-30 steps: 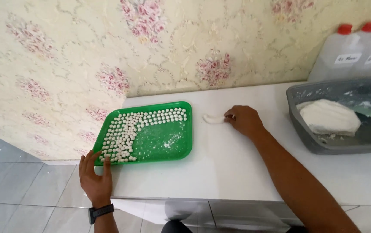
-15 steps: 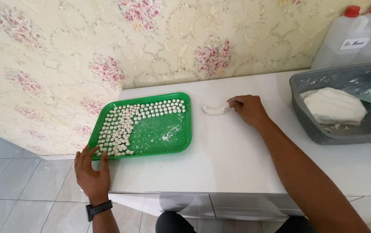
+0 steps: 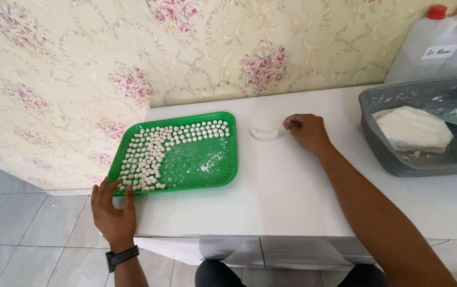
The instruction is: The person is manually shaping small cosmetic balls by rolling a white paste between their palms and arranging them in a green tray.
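My right hand (image 3: pixel 307 132), centre-right of the frame, rests on the white counter (image 3: pixel 292 196). Fingertips are pinched at the right end of a small curved strip of white dough (image 3: pixel 266 133); whether a bit is actually nipped between them I cannot tell, the fingers hide it. The strip lies just right of the green tray (image 3: pixel 207 172), apart from it.

My left hand (image 3: pixel 112 210), lower left, lies open with fingers spread, tips on the near left corner of the tray, holding nothing, steadying only.

The tray carries many small dough balls (image 3: pixel 151 154), set in rows along its far edge and down its left side; the middle and right are bare but dusted with flour.

Right edge of frame: a grey tub (image 3: pixel 383 151) with a large lump of white dough (image 3: pixel 412 130) inside. Two pale jugs with red caps (image 3: pixel 441 42) stand behind it against the floral wallpaper.

Judgement: the step in hand looks like pinching a piece off the strip. The next move would call for a small, even piece, rolled round, then set in the open part of the tray beside the rows without disturbing them.
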